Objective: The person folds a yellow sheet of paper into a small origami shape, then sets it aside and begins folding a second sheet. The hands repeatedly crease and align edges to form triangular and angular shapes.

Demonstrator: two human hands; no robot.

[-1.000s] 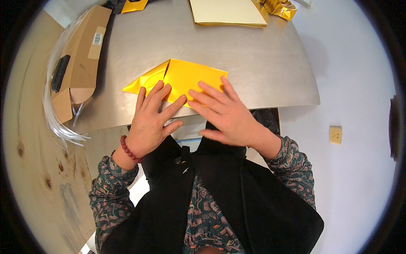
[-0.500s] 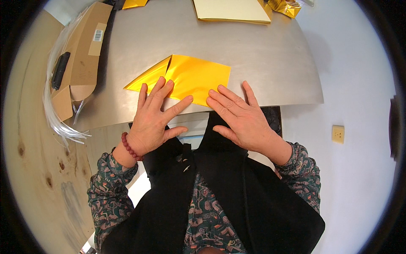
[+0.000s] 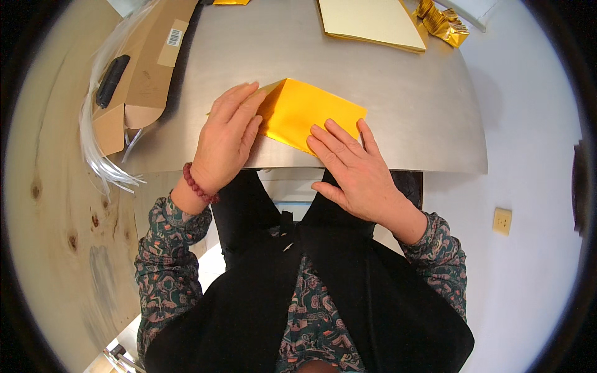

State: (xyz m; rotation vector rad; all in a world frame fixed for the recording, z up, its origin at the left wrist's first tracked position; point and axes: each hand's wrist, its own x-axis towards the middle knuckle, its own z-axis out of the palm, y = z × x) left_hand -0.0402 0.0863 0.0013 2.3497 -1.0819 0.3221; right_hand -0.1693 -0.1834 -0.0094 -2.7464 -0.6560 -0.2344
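A sheet of shiny gold foil paper (image 3: 311,109), folded, lies on the metal table near its front edge. My left hand (image 3: 227,133) is at its left end, fingers close together and curved over the folded flap, which stands slightly raised. The hand hides most of that flap. My right hand (image 3: 351,161) rests on the paper's lower right part, its fingers stretched out, pressing it against the table. A dark red bead bracelet (image 3: 198,183) is round my left wrist.
On the left stands an opened cardboard box (image 3: 146,81) with clear plastic strips (image 3: 93,146) and a black object (image 3: 112,81) beside it. A stack of cream-faced sheets (image 3: 370,23) and crumpled, pleated gold foil (image 3: 443,25) lie at the back right. The metal table's (image 3: 435,112) edge curves on the right.
My left hand has gone from lying spread on the paper to gripping its left flap, which has lifted. My right hand has slid slightly inward over the paper. The view has shifted a little.
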